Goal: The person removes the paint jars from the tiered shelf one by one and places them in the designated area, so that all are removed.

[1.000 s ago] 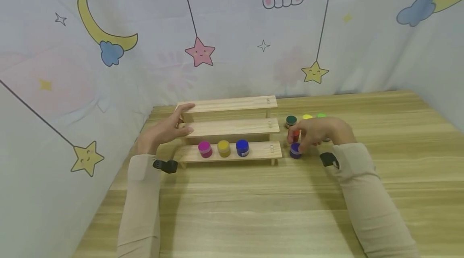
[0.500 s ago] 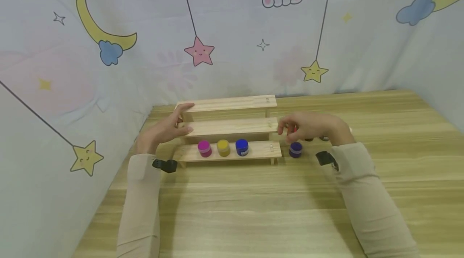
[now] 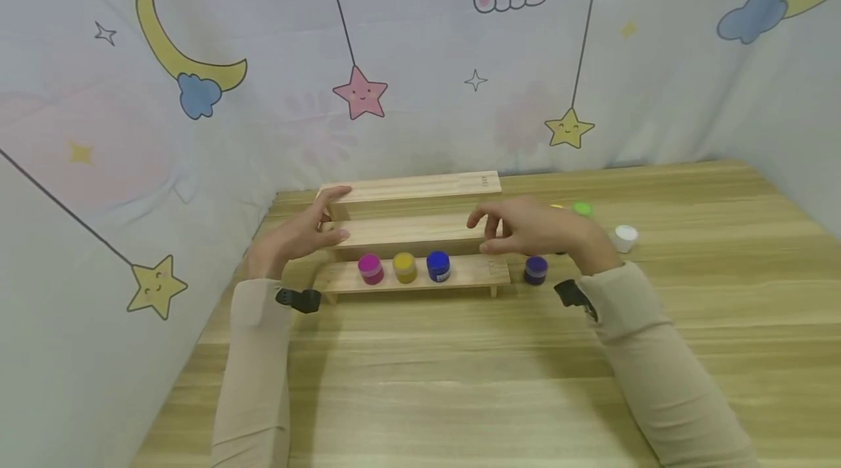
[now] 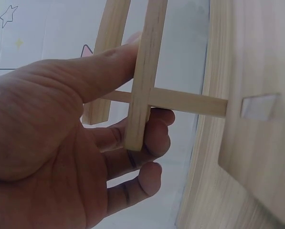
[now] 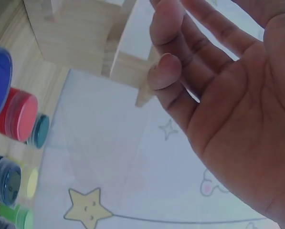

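A three-tier wooden display shelf [image 3: 410, 188] stands at the back middle of the table. My left hand [image 3: 292, 236] grips its left end; in the left wrist view the thumb and fingers wrap round a wooden leg [image 4: 144, 90]. Over the right end of the middle board my right hand [image 3: 528, 227] hovers with bent fingers, thumb and fingertips apart. Nothing lies in its palm in the right wrist view. On the lowest board sit a magenta paint jar [image 3: 371, 269], a yellow paint jar [image 3: 404, 268] and a blue paint jar [image 3: 438, 266].
Right of the shelf stand a purple jar [image 3: 535, 270], a white jar [image 3: 626, 238] and a green-lidded jar [image 3: 582, 209]. A red jar [image 5: 19, 114] and several others show in the right wrist view. A printed cloth [image 3: 434, 52] hangs behind the table.
My right hand has left the purple jar, which stays in place, and moved left to the shelf's right end. The left hand keeps its grip on the shelf.
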`<control>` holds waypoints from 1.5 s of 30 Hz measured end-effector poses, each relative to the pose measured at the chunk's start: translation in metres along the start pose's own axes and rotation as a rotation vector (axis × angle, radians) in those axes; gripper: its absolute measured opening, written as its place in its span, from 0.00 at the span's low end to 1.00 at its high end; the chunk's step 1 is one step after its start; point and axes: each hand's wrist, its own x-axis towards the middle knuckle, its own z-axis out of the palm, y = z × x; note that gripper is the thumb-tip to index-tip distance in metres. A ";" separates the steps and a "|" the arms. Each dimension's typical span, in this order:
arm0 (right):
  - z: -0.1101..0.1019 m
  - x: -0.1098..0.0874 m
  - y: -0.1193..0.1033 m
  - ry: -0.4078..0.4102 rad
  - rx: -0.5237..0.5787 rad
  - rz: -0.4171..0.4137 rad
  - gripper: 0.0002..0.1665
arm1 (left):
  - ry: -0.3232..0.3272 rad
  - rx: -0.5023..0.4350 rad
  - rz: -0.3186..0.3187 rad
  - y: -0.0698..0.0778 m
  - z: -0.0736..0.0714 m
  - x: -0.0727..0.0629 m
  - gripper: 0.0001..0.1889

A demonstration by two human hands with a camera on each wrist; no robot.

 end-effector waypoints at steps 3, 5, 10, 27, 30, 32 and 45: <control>0.005 0.006 -0.003 0.013 -0.015 -0.029 0.21 | -0.001 0.001 -0.003 -0.001 0.000 0.001 0.41; 0.008 0.009 -0.004 0.013 -0.019 -0.039 0.22 | -0.002 0.001 -0.008 -0.002 0.000 0.001 0.41; 0.015 0.015 -0.008 -0.029 0.008 -0.044 0.24 | 0.001 0.013 -0.012 -0.002 0.000 0.003 0.41; 0.043 0.033 -0.016 -0.079 -0.041 -0.081 0.28 | -0.004 0.001 0.017 -0.001 0.000 0.001 0.41; 0.047 0.035 -0.016 -0.082 -0.057 -0.075 0.30 | -0.002 -0.004 0.028 -0.001 0.000 0.000 0.41; 0.049 0.035 -0.016 -0.088 -0.065 -0.076 0.31 | -0.001 -0.006 0.030 0.000 0.000 0.000 0.41; 0.047 0.034 -0.015 -0.113 -0.064 -0.052 0.29 | -0.001 -0.003 0.027 0.002 0.000 -0.002 0.41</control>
